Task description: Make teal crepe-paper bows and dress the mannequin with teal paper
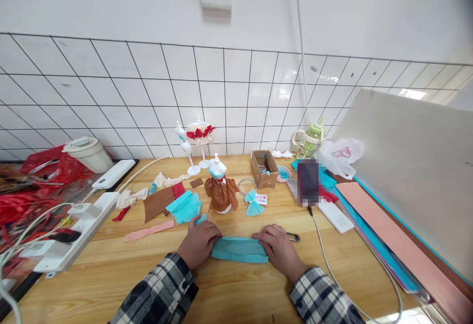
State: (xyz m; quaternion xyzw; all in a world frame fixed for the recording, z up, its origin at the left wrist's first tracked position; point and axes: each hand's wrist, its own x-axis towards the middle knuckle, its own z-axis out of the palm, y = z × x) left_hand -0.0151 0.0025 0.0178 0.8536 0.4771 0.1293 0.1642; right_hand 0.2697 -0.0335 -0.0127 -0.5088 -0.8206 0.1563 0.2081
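A strip of turquoise crepe paper [239, 250] lies lengthwise on the wooden table in front of me. My left hand [199, 242] is closed on its left end, thumb and fingers together at the upper corner. At the right end, my right hand [279, 251] is closed on the upper corner as well. A dark metal loop, perhaps a scissor handle [293, 236], shows just beyond the right hand. Behind the strip stands a small white dress form [218, 168] wearing a brown gathered paper skirt [220, 194]. A turquoise paper bow piece [254, 204] lies to its right.
Turquoise crepe sheets [185, 206], brown paper [158, 201] and a pink strip [150, 230] lie left. A cardboard box [264, 168] and bottle [309, 141] stand behind. A power strip [83, 228] runs along the left; a cable [325, 252] and coloured sheets [391, 235] are right.
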